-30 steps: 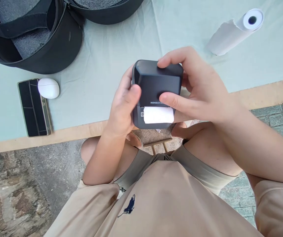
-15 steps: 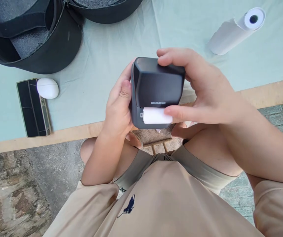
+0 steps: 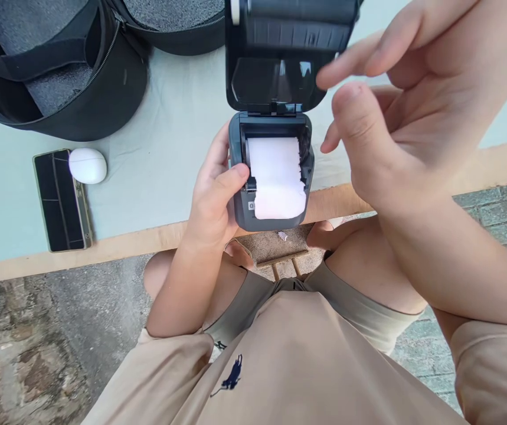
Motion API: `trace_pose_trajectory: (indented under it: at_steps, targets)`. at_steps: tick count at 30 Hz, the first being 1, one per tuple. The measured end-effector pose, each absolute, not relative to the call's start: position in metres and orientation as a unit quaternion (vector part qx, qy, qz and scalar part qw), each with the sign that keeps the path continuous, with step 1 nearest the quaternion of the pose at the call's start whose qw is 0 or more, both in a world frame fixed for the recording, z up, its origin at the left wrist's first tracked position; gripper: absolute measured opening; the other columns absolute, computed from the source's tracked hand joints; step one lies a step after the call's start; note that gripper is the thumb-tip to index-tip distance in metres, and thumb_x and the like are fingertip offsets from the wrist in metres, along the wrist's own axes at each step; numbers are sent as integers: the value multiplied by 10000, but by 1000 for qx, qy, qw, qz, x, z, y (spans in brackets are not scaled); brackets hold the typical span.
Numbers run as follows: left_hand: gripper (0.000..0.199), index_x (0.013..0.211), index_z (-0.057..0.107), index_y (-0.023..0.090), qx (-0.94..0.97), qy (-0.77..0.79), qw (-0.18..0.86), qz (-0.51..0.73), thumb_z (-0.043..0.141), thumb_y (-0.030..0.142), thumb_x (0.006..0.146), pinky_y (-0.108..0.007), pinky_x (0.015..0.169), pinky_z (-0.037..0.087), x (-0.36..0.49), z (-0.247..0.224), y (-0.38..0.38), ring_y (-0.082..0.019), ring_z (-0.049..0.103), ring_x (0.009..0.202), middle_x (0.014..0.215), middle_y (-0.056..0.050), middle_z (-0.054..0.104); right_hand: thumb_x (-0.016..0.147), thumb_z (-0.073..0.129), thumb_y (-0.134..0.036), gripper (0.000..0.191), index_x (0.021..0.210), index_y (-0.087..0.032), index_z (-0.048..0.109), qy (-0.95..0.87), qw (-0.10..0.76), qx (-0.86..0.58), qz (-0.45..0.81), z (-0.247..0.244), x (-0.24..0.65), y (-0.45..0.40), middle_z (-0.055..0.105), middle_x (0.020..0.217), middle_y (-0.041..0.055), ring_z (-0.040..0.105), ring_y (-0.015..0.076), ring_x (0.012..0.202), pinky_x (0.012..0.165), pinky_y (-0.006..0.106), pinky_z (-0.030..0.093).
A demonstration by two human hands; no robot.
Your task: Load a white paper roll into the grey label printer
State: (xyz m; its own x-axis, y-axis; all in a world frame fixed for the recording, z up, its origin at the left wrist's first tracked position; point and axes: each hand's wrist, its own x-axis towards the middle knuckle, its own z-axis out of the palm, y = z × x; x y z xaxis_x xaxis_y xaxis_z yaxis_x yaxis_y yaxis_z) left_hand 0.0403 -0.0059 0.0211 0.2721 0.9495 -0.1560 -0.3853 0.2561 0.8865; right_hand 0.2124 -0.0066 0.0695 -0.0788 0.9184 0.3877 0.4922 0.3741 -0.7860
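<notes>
A small black label printer [image 3: 239, 217] is held over the table's front edge. Its lid [image 3: 259, 88] stands swung up at the back, showing the inner side. Inside the body lies a white paper roll [image 3: 276, 171] with a ragged right edge, its loose end hanging over the front. My left hand [image 3: 218, 192] grips the printer's left side, the thumb on the rim by the roll. To the right, my right hand [image 3: 416, 112] is open with fingers apart, an index fingertip close to the lid's right edge; whether it touches, I cannot tell.
A black zippered case [image 3: 115, 109] with grey lining is at the back left. A phone [image 3: 58, 203] lies near the table's left front, a white mouse [image 3: 87, 166] overlapping it. Pale cloth [image 3: 160, 141] covers the wood-edged table. A paper scrap [image 3: 283, 236] is on the ground below.
The printer's lid has gone from closed to swung open, exposing the paper roll. My right hand has let go of the printer and moved up and right, now covering the larger white roll's place.
</notes>
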Motion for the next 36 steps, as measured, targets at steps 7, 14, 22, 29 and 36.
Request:
trace_pose_trajectory:
  at_steps: [7, 14, 22, 29, 36]
  targets:
    - [355, 1180, 526, 242, 387, 332, 718, 474, 555, 360, 848, -332, 971, 521, 38, 17, -3, -235, 563, 1217, 1095, -42, 637, 789, 570, -230, 130, 903, -190, 616, -809, 278, -509, 97, 51, 212, 2, 658, 804, -23, 505, 71, 593, 515, 255, 337]
    - [421, 1217, 561, 223, 404, 291, 725, 476, 616, 318, 810, -237, 676, 517, 34, 2, -2, -165, 627, 925, 1072, -32, 642, 814, 502, -336, 237, 1023, -312, 613, -805, 32, -588, 70, 72, 204, -5, 665, 809, -33, 453, 119, 566, 508, 274, 164]
    - [415, 1180, 581, 207, 414, 271, 716, 491, 602, 363, 796, -281, 697, 526, 33, -3, -2, -211, 660, 943, 938, -34, 677, 717, 601, -184, 333, 1040, -254, 559, -803, 227, -519, 187, 73, 213, -15, 645, 818, -65, 422, 46, 517, 506, 242, 300]
    - [407, 1179, 577, 189, 400, 306, 705, 500, 600, 356, 810, -300, 826, 549, 35, 0, -1, -196, 662, 1009, 1069, -43, 682, 685, 610, -168, 358, 1034, -243, 574, -493, 528, -459, 517, 60, 237, -6, 577, 823, -15, 476, 81, 545, 392, 243, 294]
    - [407, 1197, 525, 187, 376, 331, 725, 473, 575, 346, 826, -352, 808, 565, 37, 11, -1, -222, 656, 986, 1107, -80, 654, 699, 614, -408, 270, 862, -212, 523, -383, 534, -552, 513, 36, 245, 4, 473, 649, -16, 428, 90, 454, 370, 252, 260]
